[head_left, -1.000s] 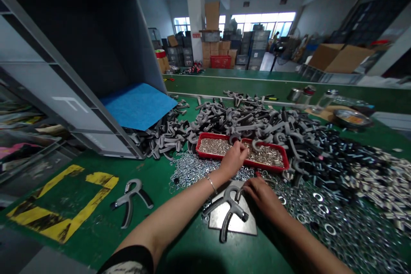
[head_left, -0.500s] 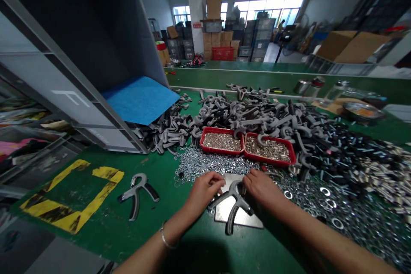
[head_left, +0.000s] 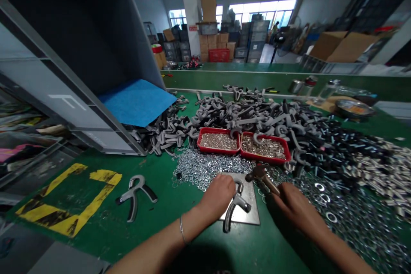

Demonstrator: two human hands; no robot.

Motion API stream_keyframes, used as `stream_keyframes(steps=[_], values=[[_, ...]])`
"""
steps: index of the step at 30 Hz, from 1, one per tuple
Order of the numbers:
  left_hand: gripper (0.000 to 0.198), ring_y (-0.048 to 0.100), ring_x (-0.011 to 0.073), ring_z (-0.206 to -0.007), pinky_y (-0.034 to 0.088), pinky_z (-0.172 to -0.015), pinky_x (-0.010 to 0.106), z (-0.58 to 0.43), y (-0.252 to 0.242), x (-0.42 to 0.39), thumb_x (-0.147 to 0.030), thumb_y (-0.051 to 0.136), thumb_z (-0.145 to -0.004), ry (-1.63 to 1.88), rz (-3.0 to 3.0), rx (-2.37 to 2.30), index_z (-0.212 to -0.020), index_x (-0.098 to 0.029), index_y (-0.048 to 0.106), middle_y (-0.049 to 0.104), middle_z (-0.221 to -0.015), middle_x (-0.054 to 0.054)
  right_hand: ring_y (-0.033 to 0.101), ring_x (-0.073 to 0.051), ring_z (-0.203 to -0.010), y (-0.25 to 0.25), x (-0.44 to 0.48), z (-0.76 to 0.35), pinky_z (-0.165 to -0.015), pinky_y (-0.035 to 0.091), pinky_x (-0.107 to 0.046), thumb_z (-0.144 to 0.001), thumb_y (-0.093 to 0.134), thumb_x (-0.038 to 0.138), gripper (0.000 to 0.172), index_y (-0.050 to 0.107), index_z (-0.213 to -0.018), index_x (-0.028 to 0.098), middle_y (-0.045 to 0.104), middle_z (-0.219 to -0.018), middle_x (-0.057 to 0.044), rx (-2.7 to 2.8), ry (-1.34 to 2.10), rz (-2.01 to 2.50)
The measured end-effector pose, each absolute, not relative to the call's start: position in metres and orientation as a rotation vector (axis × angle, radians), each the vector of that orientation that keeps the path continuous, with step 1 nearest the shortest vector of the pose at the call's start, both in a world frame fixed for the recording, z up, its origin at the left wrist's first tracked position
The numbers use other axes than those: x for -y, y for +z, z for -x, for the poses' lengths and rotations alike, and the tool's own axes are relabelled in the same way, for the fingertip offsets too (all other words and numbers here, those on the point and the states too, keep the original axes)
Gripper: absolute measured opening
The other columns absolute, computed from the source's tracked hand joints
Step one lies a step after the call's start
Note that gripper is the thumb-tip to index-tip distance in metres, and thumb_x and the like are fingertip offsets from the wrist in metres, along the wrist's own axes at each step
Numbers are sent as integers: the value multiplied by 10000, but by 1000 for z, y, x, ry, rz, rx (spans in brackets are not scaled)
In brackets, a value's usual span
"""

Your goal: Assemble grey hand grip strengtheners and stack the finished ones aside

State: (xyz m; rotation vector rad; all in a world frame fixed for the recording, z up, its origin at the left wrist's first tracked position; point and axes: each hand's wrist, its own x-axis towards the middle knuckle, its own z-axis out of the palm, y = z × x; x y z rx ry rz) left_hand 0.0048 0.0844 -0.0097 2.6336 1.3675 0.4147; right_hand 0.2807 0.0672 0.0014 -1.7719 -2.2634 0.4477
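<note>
Across the green bench [head_left: 173, 199], my left hand [head_left: 218, 193] curls onto the grey hand grip [head_left: 239, 200]; my right hand [head_left: 293, 202] clasps a hammer [head_left: 266, 180].

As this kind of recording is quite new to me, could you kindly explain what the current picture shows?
A camera worn on a person's head took this, looking forward and down; there is no robot, just two bare hands. The right hand holds a hammer. The left hand covers part of a grey hand exerciser on a metal plate. The green table also bears loose metal rings, two red trays of small metal parts and a heap of grey handles.
</note>
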Motion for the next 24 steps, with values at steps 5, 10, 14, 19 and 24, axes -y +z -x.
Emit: stream_keyframes(steps=[5,10,14,19,24], values=[[285,571,252,-920,446,-881,431,-6,-5,-71,-221,389,-1007,306,-2818,-1214,-943,-151,657,642,-940,87,688,-236,-810,21,-55,-264,-721,519,-331,-975,373,427,308,519,-1161,230,707,-986,-84,2118,822,1601],[471,508,338,-1135,426,-967,526,-6,-3,-39,-395,658,-869,419,-2506,-1502,-1281,-197,544,544,-1296,135,700,-264,-770,40,-47,-256,-687,510,-355,-980,363,432,301,584,-1020,231,730,-929,-97,2293,880,1703],[697,453,349,-1241,387,-1052,540,-9,-15,-29,-299,675,-832,555,-2207,-1642,-1442,-186,358,489,-1354,162,698,-259,-921,55,-43,-243,-794,514,-360,-1007,314,419,352,549,-1213,257,719,-1094,-105,2271,889,1575],[897,457,365,-1242,349,-1087,565,-13,-21,-32,-266,655,-814,622,-2073,-1685,-1526,-96,136,504,-1343,213,703,-277,-761,51,-39,-233,-694,508,-372,-976,369,455,346,626,-1002,225,734,-910,-110,2410,926,1660],[802,473,363,-1245,347,-1096,542,-5,-6,-43,-233,676,-748,688,-1947,-1565,-1466,-150,327,546,-1322,178,658,-210,-617,26,-16,-262,-591,513,-301,-977,280,577,484,627,-1007,242,692,-721,-25,1923,1342,1719]])
